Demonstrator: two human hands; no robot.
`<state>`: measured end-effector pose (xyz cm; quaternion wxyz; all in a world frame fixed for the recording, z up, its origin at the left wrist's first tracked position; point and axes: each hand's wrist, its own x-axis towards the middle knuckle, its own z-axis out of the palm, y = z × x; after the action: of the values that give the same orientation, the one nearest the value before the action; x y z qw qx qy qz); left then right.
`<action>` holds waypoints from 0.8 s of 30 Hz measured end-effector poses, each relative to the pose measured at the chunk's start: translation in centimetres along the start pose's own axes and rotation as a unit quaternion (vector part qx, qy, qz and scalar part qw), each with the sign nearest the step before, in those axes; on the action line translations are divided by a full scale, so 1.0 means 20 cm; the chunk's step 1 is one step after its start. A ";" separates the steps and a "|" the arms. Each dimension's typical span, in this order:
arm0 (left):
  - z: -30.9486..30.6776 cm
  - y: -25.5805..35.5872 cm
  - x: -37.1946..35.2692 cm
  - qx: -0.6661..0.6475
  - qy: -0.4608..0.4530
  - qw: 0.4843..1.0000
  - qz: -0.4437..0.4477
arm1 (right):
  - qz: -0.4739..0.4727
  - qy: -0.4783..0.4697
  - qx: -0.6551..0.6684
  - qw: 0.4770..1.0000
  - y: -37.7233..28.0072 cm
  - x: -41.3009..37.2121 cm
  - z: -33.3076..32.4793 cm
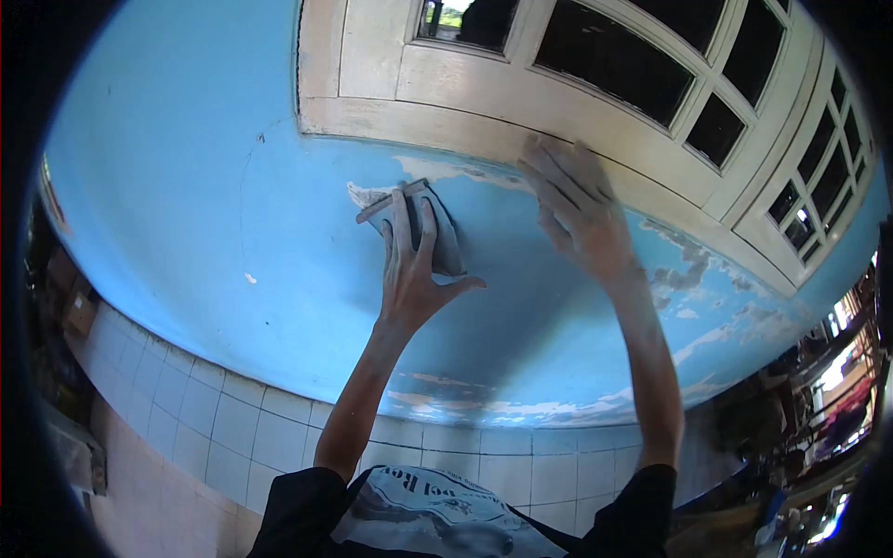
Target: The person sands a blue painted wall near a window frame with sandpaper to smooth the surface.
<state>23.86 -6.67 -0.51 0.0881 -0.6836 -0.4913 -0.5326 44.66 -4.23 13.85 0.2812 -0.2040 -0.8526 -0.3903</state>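
Observation:
My left hand presses a folded grey sheet that looks like sandpaper against the blue wall. Its fingers lie stretched over the sheet and the thumb sticks out to the right. A bare whitish patch of wall shows beside the sheet's upper left edge. Further right, my right hand is blurred by motion at the lower edge of the cream window frame. Its fingers look stretched out, and I see nothing held in them.
Peeled, flaking paint spreads below the window on the right, with more along the lower wall. White tiles cover the wall's bottom part. Cluttered items stand at the far right, and a brown box at the left.

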 end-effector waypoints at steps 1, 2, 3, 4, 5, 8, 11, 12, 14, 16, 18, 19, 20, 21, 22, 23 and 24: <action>0.02 0.01 0.00 0.008 0.004 1.000 -0.004 | -0.006 0.005 0.006 1.000 0.05 0.00 0.00; 0.03 0.00 0.00 0.012 0.016 1.000 -0.006 | -0.045 -0.019 -0.029 0.998 0.09 0.00 0.01; 0.05 0.00 0.00 0.018 0.027 0.999 -0.008 | -0.084 -0.042 -0.064 0.994 0.13 0.01 0.01; 0.07 0.00 0.00 0.027 0.033 0.999 -0.012 | -0.090 -0.034 -0.058 0.994 0.15 0.02 0.02; 0.09 -0.01 0.00 0.082 0.040 0.996 -0.003 | -0.125 -0.037 -0.070 0.989 0.18 0.03 0.02; 0.11 -0.05 0.01 0.054 0.091 0.994 0.017 | -0.171 -0.016 -0.073 0.982 0.25 0.07 0.08; 0.11 0.00 0.05 -0.021 0.151 0.988 0.023 | -0.172 0.018 -0.073 0.982 0.26 0.08 0.12; 0.11 0.02 0.06 -0.012 0.171 0.985 0.012 | -0.167 0.028 -0.079 0.982 0.25 0.09 0.13; 0.14 0.02 0.05 0.008 0.185 0.983 -0.001 | -0.169 0.038 -0.078 0.982 0.25 0.09 0.12; 0.14 0.02 0.06 0.027 0.195 0.981 -0.004 | -0.163 0.050 -0.081 0.982 0.25 0.09 0.14; 0.14 0.03 0.06 -0.023 0.207 0.977 -0.033 | -0.152 0.066 -0.010 0.986 0.25 0.08 0.16; 0.16 0.03 0.05 -0.019 0.208 0.977 -0.034 | -0.153 0.068 -0.008 0.986 0.25 0.08 0.16; 0.20 0.04 0.04 -0.010 0.198 0.980 -0.012 | -0.151 0.075 -0.009 0.986 0.25 0.08 0.17; 0.25 0.05 0.02 0.000 0.188 0.982 0.009 | -0.149 0.082 -0.010 0.985 0.25 0.08 0.18; 0.37 0.17 -0.05 0.001 0.143 0.989 0.035 | -0.155 0.091 -0.002 0.984 0.24 0.08 0.18; 0.38 0.23 -0.10 0.096 0.085 0.991 0.042 | -0.156 0.085 -0.036 0.983 0.24 0.08 0.18; 0.34 0.23 -0.05 0.128 0.118 0.984 0.048 | -0.158 0.080 -0.072 0.982 0.25 0.08 0.17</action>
<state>31.76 -5.12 -2.34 0.2577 -0.6221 -0.5077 -0.5375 45.18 1.70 15.86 0.2678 -0.0546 -0.8185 -0.5053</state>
